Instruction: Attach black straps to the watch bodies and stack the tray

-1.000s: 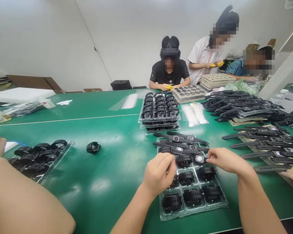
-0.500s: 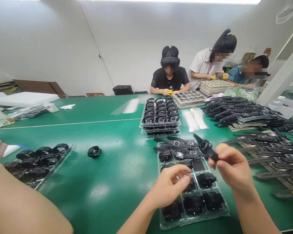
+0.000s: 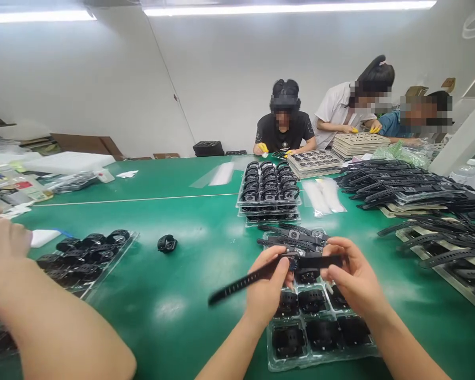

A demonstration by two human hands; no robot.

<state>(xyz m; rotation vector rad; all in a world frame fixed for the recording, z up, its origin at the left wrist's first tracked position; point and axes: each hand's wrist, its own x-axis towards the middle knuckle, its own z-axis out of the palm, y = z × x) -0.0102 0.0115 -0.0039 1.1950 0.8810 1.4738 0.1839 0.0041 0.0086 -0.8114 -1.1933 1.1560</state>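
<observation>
A black smartwatch (image 3: 316, 262), its strap stretched out straight, is held between both hands above a clear plastic tray (image 3: 275, 364). My left hand (image 3: 267, 287) pinches it at the watch case, thumb on top, and one strap half sticks out to the left. My right hand (image 3: 354, 272) grips the end of the other strap half. Below, curled black watches (image 3: 322, 333) fill compartments of the tray. Several flat, unfastened watches (image 3: 295, 235) lie across the tray's far end.
Stacked trays of watches (image 3: 268, 190) stand beyond. Flat watches on boards (image 3: 451, 248) lie at right. One curled watch (image 3: 167, 243) rests on the green table (image 3: 198, 285). At left a co-worker's arm (image 3: 55, 322) reaches past another tray (image 3: 129, 245). Several people sit or stand across.
My right hand has brought the watch left and down over the tray. My left hand, empty before, now grips its case. The view has shifted slightly.
</observation>
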